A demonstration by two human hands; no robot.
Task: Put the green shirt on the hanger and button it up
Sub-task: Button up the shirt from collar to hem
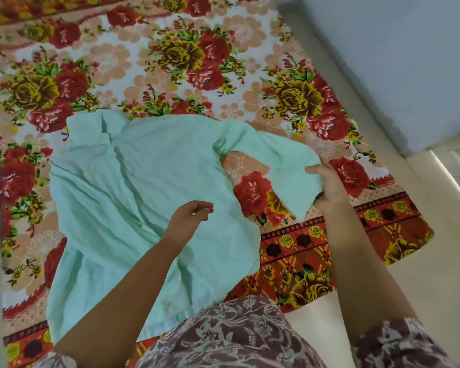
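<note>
While the person's patterned clothing (231,338) fills the bottom edge, both bare forearms reach forward from it over the bedding. Nearer in, the left hand (187,219) hangs above the lower front of the shirt (133,187), its fingers loosely curled with thumb and fingertips close together and nothing visible between them; whether it brushes the cloth I cannot tell. Further out and to the right, the right hand (327,187) is closed round the end of the sleeve (276,155), thumb on top and fingers tucked under the cloth, so the cuff end droops below the grip. That sleeve bends back from the hand to the shoulder, leaving a gap of sheet (170,62) showing between it and the body of the shirt. The pale green shirt lies spread and rumpled, front up, on the flowered sheet, hem towards the person and collar (91,128) at the far left, with a small white button (129,199) showing on the placket. Pale floor (422,261) borders the sheet on the right, and beyond it rises a grey-blue wall (396,62).
</note>
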